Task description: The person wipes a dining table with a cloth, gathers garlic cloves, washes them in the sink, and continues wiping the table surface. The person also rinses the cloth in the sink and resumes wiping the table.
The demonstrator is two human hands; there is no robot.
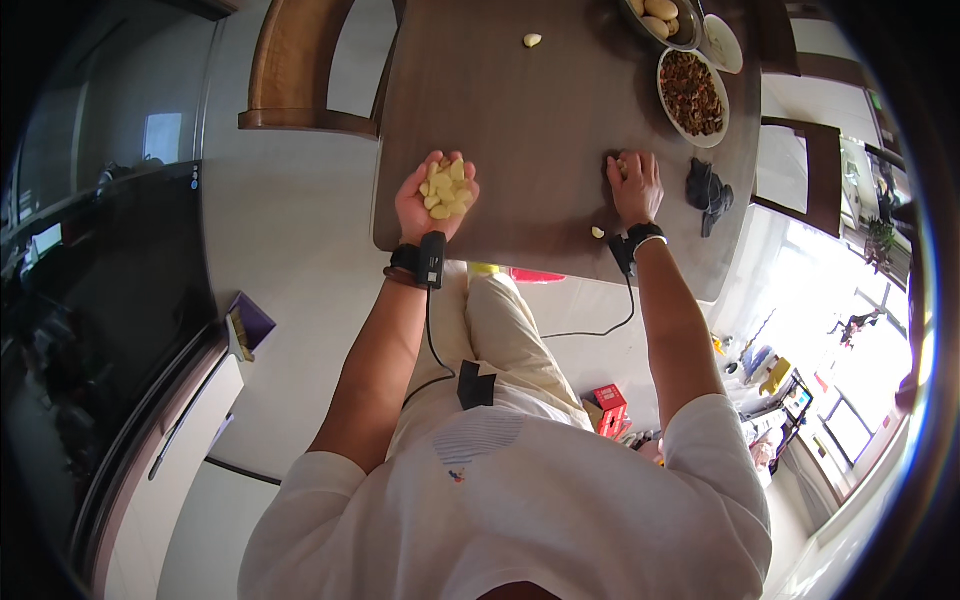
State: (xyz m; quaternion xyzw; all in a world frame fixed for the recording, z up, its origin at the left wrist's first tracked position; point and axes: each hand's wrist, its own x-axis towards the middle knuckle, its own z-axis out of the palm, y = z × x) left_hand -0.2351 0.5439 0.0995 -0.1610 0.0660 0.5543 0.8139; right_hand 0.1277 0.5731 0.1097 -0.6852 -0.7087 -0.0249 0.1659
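My left hand is palm up over the near left part of the dark table, cupping a heap of peeled garlic cloves. Farther right, my right hand rests on the tabletop with its fingers curled around pale garlic cloves; how many are under the fingers is hidden. One loose clove lies left of my right wrist. Another single clove sits alone toward the far side. Both wrists wear dark straps with small cabled devices.
At the far right stand a bowl of pale, potato-like items, a small white bowl and an oval white dish of chopped reddish-brown food. A crumpled black cloth item lies right of my right hand. A wooden chair adjoins the left edge.
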